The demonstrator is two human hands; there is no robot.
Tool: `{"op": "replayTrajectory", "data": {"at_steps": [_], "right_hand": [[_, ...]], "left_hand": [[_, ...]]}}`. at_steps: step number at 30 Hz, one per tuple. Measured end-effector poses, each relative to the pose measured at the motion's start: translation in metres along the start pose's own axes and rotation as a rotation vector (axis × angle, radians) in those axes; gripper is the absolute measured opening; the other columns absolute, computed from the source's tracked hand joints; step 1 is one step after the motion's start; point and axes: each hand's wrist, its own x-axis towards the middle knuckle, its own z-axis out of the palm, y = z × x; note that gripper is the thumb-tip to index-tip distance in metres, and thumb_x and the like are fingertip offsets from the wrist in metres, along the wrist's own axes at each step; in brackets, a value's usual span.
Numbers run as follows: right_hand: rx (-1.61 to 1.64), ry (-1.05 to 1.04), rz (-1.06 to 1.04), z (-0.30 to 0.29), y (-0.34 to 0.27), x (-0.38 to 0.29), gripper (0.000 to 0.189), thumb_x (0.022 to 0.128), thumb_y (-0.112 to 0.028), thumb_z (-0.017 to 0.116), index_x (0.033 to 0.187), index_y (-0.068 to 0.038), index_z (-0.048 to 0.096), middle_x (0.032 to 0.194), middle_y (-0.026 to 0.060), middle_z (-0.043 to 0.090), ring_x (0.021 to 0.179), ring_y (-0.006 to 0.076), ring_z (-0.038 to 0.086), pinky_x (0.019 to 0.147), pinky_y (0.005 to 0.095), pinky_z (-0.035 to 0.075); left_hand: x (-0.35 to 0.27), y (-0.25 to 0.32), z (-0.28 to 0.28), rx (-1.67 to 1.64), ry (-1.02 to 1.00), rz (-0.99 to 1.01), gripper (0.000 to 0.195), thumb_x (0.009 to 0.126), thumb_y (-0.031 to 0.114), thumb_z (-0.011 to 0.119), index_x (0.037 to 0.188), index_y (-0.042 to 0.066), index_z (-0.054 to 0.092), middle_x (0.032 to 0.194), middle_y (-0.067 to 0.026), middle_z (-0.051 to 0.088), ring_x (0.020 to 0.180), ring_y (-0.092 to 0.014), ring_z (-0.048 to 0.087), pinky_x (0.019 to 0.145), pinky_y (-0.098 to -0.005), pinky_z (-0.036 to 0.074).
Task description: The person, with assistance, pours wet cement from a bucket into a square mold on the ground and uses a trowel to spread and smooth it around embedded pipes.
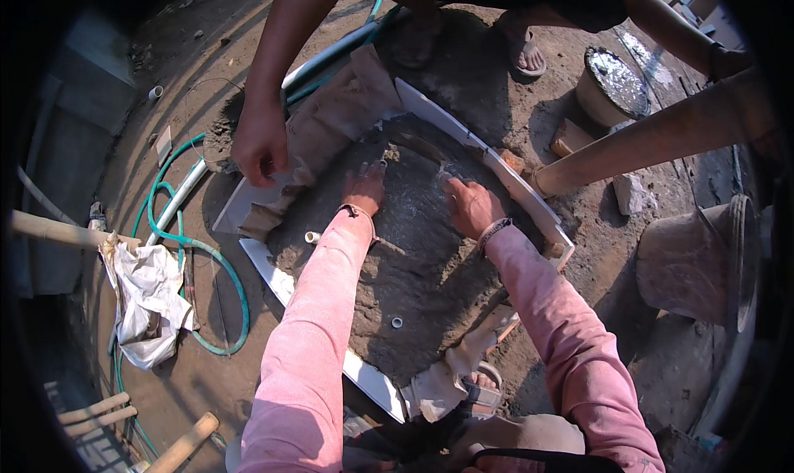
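Note:
Wet grey mortar [428, 225] fills a low form with white board sides [443, 116]. My left hand [365, 186] is at the mortar's surface, its fingers at one end of a thin dark strip [417, 149]. Around the strip's other end my right hand [472, 205] is curled, knuckles up. Shadow blurs the strip's outline and its material cannot be told. A short white pipe piece [312, 238] sticks up beside my left forearm, and a pipe's round mouth [397, 322] shows nearer to me. Brown sheeting [347, 110] drapes over the far left side.
Across the form another person's hand [260, 139] hangs over the left edge. A bamboo pole [645, 135] slants in from the right. Buckets [688, 268] and broken bricks [569, 138] stand there too. Left lie a green hose [239, 299] and a white sack [152, 299].

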Motion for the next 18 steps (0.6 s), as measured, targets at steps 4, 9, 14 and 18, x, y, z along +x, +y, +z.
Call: {"op": "replayTrajectory", "data": {"at_steps": [4,9,14,18], "right_hand": [[-0.095,-0.225,0.102,0.009,0.043,-0.003,0.02,0.088,-0.015,0.053,0.107,-0.011,0.059,0.086,0.0253,0.065,0.083,0.0444,0.063,0.072,0.0522,0.051],[0.279,-0.087,0.163,-0.045,0.01,-0.04,0.035,0.089,-0.023,0.06,0.12,-0.007,0.056,0.092,0.0211,0.067,0.082,0.0372,0.067,0.073,0.0463,0.052],[0.385,-0.088,0.288,-0.081,0.037,-0.094,0.049,0.088,-0.028,0.066,0.127,-0.002,0.053,0.09,0.0123,0.067,0.07,0.0225,0.065,0.066,0.036,0.051],[0.453,-0.077,0.537,-0.108,0.031,-0.128,0.048,0.087,-0.029,0.068,0.125,-0.002,0.054,0.088,0.0098,0.065,0.064,0.0138,0.059,0.061,0.0293,0.049]], "left_hand": [[0.005,0.021,-0.009,-0.014,-0.024,0.038,0.05,0.096,0.015,0.04,0.146,0.019,0.037,0.154,0.0033,0.032,0.143,-0.02,0.029,0.114,-0.0534,0.023],[0.001,-0.003,0.003,-0.021,-0.053,-0.022,0.053,0.094,0.014,0.044,0.146,0.021,0.036,0.156,0.0042,0.029,0.144,-0.02,0.027,0.115,-0.0531,0.021],[-0.016,0.019,-0.004,-0.149,0.322,0.147,0.048,0.09,0.011,0.051,0.138,0.011,0.048,0.147,-0.0066,0.044,0.136,-0.027,0.041,0.111,-0.048,0.03],[-0.074,0.121,-0.017,-0.37,0.32,0.557,0.015,0.083,0.01,0.061,0.097,0.007,0.063,0.097,-0.0131,0.061,0.097,-0.032,0.06,0.082,-0.0425,0.048]]}}
